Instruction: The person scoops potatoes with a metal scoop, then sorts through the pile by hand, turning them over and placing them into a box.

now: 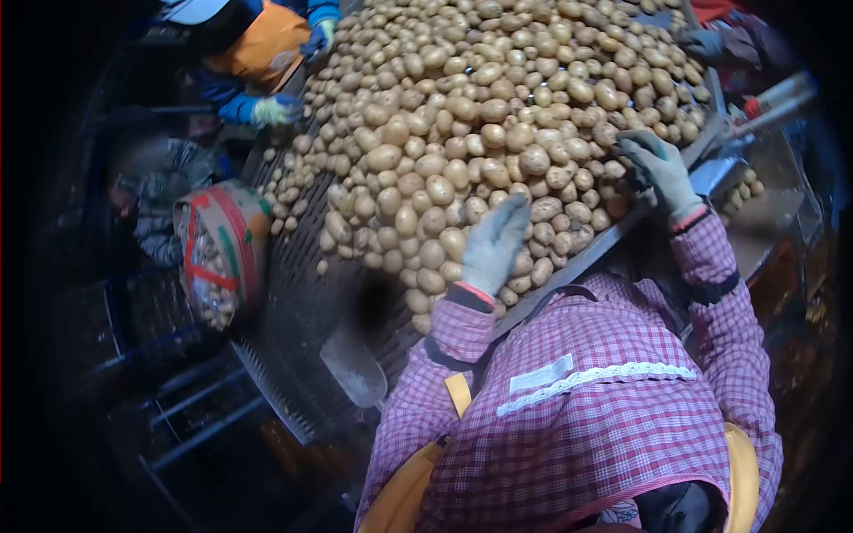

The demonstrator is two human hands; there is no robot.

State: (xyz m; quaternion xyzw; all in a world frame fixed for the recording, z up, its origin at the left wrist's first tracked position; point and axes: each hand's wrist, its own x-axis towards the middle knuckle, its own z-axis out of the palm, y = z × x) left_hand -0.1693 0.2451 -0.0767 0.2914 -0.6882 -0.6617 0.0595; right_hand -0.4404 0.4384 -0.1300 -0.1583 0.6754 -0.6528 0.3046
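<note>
A broad heap of potatoes (462,133) covers the slatted sorting table (298,266) in front of me. My left hand (498,244), in a pale work glove, lies over the near potatoes with its fingers stretched out and side by side. Close to the table's right metal rim, my right hand (656,169) wears a glove with a dark palm. Its fingers curl down at the heap's edge, and whatever they close on is hidden in shadow.
A metal scoop (355,369) lies at the table's near left end. Left of the table stands a filled sack (227,240). A co-worker's gloved hand (277,110) is at the far left edge, another person's hand (702,44) at the far right. A metal chute (715,173) sits right of me.
</note>
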